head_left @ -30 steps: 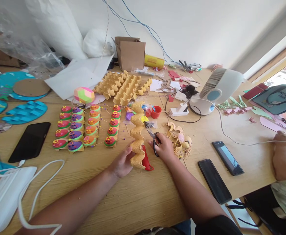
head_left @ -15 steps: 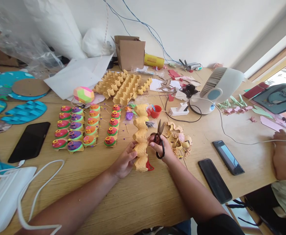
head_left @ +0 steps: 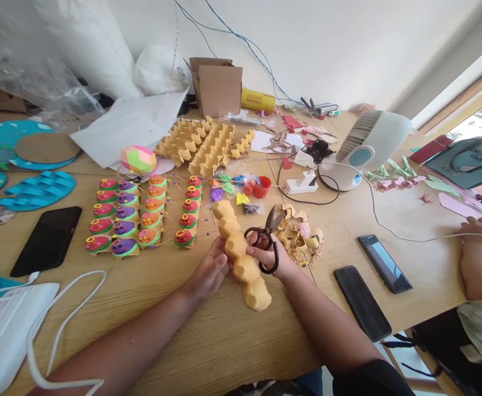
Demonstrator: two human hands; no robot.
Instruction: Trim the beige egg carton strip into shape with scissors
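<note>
A yellow strip of egg-carton cups (head_left: 236, 246) slants over the front of the table, bumps facing up. My left hand (head_left: 211, 268) grips it along its left side; the fingertips behind it are hidden. Black-handled scissors (head_left: 270, 226) rest in my right hand (head_left: 277, 258), blades pointing up and away, slightly apart. The right thumb touches the strip's right edge. Left of the strip stand rows of painted caterpillars (head_left: 127, 217) made from egg-carton cups. Just right of the scissors lies a heap of carton trimmings (head_left: 300, 236).
Uncut egg-carton pieces (head_left: 211, 144) lie at the back near a cardboard box (head_left: 218, 88). A red cup (head_left: 262, 187) and small bags of coloured clay-like material stand mid-table. A white fan (head_left: 366, 146), phones (head_left: 362, 302) and another person's hands (head_left: 480, 236) are on the right.
The strip has turned from upright, with its hollow side partly showing, to a slant with its rounded bumps up. Its lower end swung right. The red thing behind it is out of sight.
</note>
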